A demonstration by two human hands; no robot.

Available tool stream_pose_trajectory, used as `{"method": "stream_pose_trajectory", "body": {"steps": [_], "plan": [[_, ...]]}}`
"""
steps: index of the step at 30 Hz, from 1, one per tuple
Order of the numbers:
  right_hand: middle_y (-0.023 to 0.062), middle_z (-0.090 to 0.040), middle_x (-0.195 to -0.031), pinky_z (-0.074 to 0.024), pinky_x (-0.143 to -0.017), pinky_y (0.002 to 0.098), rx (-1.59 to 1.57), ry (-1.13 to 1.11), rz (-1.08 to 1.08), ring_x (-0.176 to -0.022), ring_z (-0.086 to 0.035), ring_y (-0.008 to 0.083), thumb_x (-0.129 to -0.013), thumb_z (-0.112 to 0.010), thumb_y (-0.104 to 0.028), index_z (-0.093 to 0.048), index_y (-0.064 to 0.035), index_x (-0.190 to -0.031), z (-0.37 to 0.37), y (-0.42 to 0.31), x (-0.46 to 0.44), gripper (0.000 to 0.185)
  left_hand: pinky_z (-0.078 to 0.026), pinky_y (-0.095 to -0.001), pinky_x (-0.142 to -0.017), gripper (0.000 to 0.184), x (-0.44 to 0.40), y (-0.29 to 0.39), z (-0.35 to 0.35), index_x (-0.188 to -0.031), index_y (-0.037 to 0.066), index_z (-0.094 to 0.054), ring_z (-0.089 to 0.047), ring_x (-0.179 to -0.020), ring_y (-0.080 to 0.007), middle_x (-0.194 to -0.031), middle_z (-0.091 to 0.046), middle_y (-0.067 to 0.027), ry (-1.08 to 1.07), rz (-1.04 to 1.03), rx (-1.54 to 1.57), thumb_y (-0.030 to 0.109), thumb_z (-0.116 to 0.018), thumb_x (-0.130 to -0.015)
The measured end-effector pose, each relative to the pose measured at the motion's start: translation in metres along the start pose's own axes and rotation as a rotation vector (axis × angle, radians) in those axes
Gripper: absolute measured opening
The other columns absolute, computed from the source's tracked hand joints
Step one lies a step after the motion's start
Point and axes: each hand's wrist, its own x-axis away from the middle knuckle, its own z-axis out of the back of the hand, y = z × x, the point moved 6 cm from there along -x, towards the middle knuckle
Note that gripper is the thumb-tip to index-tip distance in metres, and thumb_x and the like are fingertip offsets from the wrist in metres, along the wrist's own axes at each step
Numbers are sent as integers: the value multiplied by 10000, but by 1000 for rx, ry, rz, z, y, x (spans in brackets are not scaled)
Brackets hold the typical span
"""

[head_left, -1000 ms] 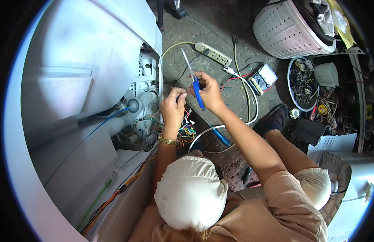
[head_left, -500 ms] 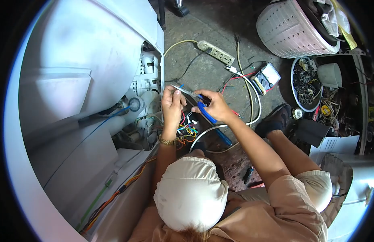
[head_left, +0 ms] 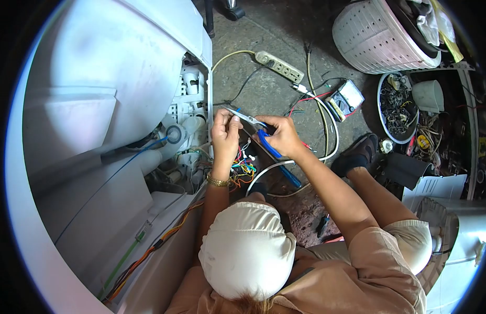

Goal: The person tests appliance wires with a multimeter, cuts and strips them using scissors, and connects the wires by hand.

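My right hand is closed around the blue handles of a pair of long-nosed pliers. The pliers' metal jaws reach left to the fingertips of my left hand, which are pinched together beside them. A small bit of blue shows at the jaws; whatever else my left fingers hold is too small to make out. Below the hands lies a bundle of coloured wires with white connectors. A screwdriver with a blue handle rests just right of the bundle.
A large white appliance with exposed inner parts fills the left. On the floor are a power strip, a meter with red and black leads, and a white cable. A perforated white tub and a basin of small parts stand right.
Since a second ago, the pliers have swung from pointing up to pointing left, their jaws now at my left fingertips. Over the last half second the hands have barely moved.
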Motion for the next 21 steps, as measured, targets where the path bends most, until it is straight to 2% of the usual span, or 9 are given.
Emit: {"method": "stream_pose_trajectory", "body": {"steps": [1,4,8,10,13,16,19,20,21], "plan": [[157,-676,-823,-494,-641,305,1,16,20,-653,-632,183,-617,-784,-131,-670,-14,-983,0,-1,0,401,-314,-173,-436,92,0,2,0,-938,62,-482,-416,-508,-25,-654,-519,3,13,-46,-57,152,-473,-954],[147,-677,-837,-497,-670,342,110,52,110,-692,-626,255,-603,-773,-137,-676,-38,-983,3,-9,0,405,-318,-179,-438,107,1,2,2,-916,54,-508,-410,-503,-30,-650,-516,9,33,38,-70,151,-480,-951],[131,-675,-856,-487,-680,379,243,47,207,-729,-589,305,-592,-760,-162,-678,-71,-982,4,-11,-3,409,-313,-178,-441,109,0,-6,3,-938,54,-530,-399,-498,-33,-630,-488,21,17,107,98,149,-480,-951],[126,-675,-855,-486,-663,377,277,47,241,-721,-585,297,-596,-756,-165,-677,-75,-980,6,-12,-5,402,-308,-181,-438,110,2,-9,4,-958,56,-536,-395,-499,-36,-615,-466,28,-16,140,186,150,-478,-952],[123,-675,-853,-485,-655,379,303,53,256,-718,-582,295,-599,-749,-161,-677,-78,-974,7,-13,-5,391,-342,-183,-498,134,1,-6,5,-919,17,-554,-412,-567,-26,-648,-465,42,-16,124,156,107,-459,-943],[120,-672,-837,-486,-652,378,298,83,277,-715,-580,294,-598,-740,-148,-677,-75,-968,8,-14,-3,382,-350,-188,-540,111,0,2,4,-927,4,-541,-417,-614,-26,-672,-477,42,-49,67,85,112,-517,-922],[120,-664,-818,-485,-647,380,310,127,246,-714,-575,300,-588,-729,-131,-678,-73,-966,7,-17,2,386,-355,-201,-563,125,2,11,-4,-889,-2,-547,-420,-641,-34,-683,-494,38,-177,46,-11,111,-599,-875],[120,-661,-813,-485,-645,381,318,142,228,-713,-573,304,-583,-726,-125,-678,-73,-966,6,-19,3,390,-347,-214,-546,149,-4,8,-1,-843,0,-556,-391,-626,-37,-670,-482,42,-132,-9,-93,107,-658,-829],[109,-656,-788,-482,-635,365,328,156,225,-696,-573,275,-595,-733,-124,-677,-60,-957,5,-19,2,372,-330,-215,-533,147,-4,4,0,-832,-1,-559,-372,-618,-35,-655,-462,45,-100,-29,-73,104,-661,-825]]}}
